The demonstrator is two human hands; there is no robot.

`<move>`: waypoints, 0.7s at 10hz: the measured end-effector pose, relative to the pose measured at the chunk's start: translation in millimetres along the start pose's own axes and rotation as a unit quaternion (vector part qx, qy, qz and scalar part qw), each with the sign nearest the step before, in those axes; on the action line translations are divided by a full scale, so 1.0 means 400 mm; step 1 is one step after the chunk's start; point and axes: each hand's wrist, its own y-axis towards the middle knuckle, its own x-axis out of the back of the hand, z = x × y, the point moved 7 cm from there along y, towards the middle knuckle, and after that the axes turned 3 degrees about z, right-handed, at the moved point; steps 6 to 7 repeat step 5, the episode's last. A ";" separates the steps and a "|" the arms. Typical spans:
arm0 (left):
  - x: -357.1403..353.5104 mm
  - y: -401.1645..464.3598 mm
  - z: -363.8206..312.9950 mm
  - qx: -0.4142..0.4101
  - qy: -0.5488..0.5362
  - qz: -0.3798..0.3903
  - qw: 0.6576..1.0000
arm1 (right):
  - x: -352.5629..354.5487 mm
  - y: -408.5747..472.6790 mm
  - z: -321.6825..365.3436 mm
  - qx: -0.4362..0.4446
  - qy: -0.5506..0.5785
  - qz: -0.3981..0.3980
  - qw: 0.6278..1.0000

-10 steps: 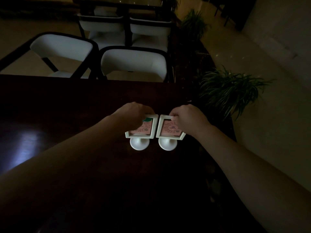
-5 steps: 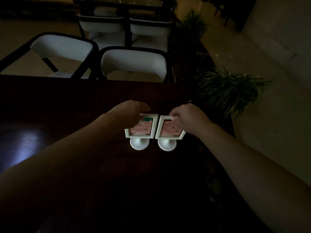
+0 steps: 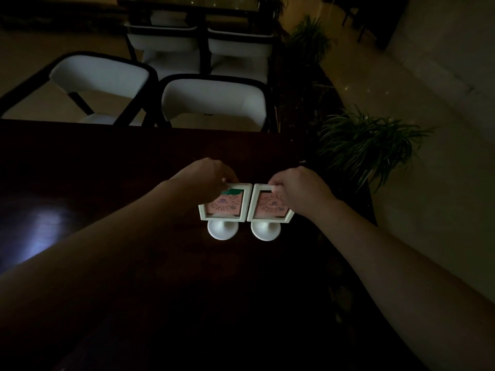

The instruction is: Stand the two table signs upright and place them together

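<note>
Two white-framed table signs with pink cards stand upright on round white bases on the dark wooden table (image 3: pixel 107 162). The left sign (image 3: pixel 227 206) and the right sign (image 3: pixel 267 207) are side by side, their frames almost touching. My left hand (image 3: pixel 206 178) pinches the top left corner of the left sign. My right hand (image 3: pixel 300 188) grips the top edge of the right sign and covers its upper right corner.
Two white chairs with dark frames, one (image 3: pixel 99 79) and another (image 3: pixel 214 100), stand at the table's far edge, with more chairs behind. A leafy potted plant (image 3: pixel 367 145) stands just past the table's right edge. The room is dim.
My left hand briefly loosened from the left sign half a second ago and now pinches its top corner again. Both signs stay in place.
</note>
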 end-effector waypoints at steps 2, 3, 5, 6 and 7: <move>0.000 -0.009 -0.003 -0.001 0.002 -0.001 1.000 | 0.001 0.001 0.003 -0.004 -0.001 0.006 1.000; 0.000 -0.019 -0.003 0.016 0.000 0.001 1.000 | -0.003 0.001 -0.002 -0.008 0.003 0.020 1.000; 0.017 -0.061 0.004 0.025 0.007 -0.034 0.999 | 0.011 -0.011 -0.004 -0.004 0.023 0.018 1.000; 0.017 -0.061 0.004 0.025 0.007 -0.034 0.999 | 0.011 -0.011 -0.004 -0.004 0.023 0.018 1.000; 0.017 -0.061 0.004 0.025 0.007 -0.034 0.999 | 0.011 -0.011 -0.004 -0.004 0.023 0.018 1.000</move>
